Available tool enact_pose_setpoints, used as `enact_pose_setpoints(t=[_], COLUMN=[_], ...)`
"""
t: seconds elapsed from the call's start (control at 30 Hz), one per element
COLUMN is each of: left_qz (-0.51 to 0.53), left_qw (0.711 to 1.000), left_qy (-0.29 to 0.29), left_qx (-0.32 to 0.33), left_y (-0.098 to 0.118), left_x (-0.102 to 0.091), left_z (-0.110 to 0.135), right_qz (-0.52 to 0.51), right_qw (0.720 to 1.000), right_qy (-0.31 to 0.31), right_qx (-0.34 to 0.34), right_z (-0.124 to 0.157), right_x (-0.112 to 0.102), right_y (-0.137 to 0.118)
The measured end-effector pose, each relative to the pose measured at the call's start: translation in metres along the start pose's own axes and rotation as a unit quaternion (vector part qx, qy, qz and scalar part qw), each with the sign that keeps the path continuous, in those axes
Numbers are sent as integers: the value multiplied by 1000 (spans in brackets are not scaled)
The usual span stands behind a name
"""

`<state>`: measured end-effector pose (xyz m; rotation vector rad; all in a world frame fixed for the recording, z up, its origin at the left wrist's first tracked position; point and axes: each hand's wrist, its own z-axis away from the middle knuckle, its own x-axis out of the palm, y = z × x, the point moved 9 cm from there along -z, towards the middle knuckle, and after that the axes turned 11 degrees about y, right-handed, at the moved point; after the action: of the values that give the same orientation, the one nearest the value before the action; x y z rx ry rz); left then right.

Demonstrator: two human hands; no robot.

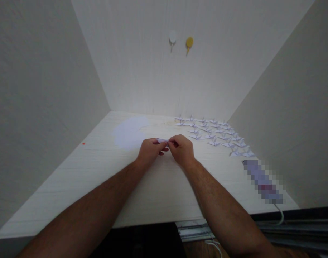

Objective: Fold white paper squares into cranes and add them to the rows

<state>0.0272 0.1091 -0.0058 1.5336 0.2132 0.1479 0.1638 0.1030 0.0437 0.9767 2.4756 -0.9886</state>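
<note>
A small piece of folded white paper (pixel 162 140) is held between my two hands, a little above the desk. My left hand (pixel 151 149) pinches its left part with thumb and fingers. At its right end the fingertips of my right hand (pixel 182 147) are closed on it. My fingers cover much of the paper, so its full shape is hidden. To the right, several folded paper cranes (pixel 213 130) stand in rows. Left of my hands lie loose white paper sheets (pixel 128 132), flat and spread out.
The white desk (pixel 86 179) has walls on three sides. Two round hooks, one white (pixel 172 36) and one yellow (pixel 189 42), are on the back wall. A blurred-out long object (pixel 262 181) with a cable (pixel 280 215) lies at the right edge. A small red spot (pixel 83 143) is at left.
</note>
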Motion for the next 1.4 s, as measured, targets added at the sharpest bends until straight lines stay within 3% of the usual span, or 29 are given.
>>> enact_pose_setpoints(t=[0.2, 0.53, 1.0, 1.17, 1.3, 1.4], left_qz=[-41, 71, 125, 117, 92, 100], left_qw=[999, 995, 988, 990, 994, 993], left_qy=[-22, -38, -44, -32, -32, -39], left_qx=[10, -59, -82, -78, -57, -40], left_y=[3, -11, -12, -12, -10, -7], left_x=[3, 7, 6, 5, 4, 4], left_z=[1, -1, -1, -3, -3, -4], right_qz=[-16, -45, -58, -117, -170, -208], right_qw=[1000, 991, 988, 990, 982, 959], right_qy=[-25, -44, -78, -57, -29, -37], right_qx=[3, -118, -117, -50, 82, 187], right_z=[-1, 1, 4, 2, 0, 4], right_x=[3, -1, 3, 3, 8, 17], right_y=[4, -16, -15, -10, 10, 27])
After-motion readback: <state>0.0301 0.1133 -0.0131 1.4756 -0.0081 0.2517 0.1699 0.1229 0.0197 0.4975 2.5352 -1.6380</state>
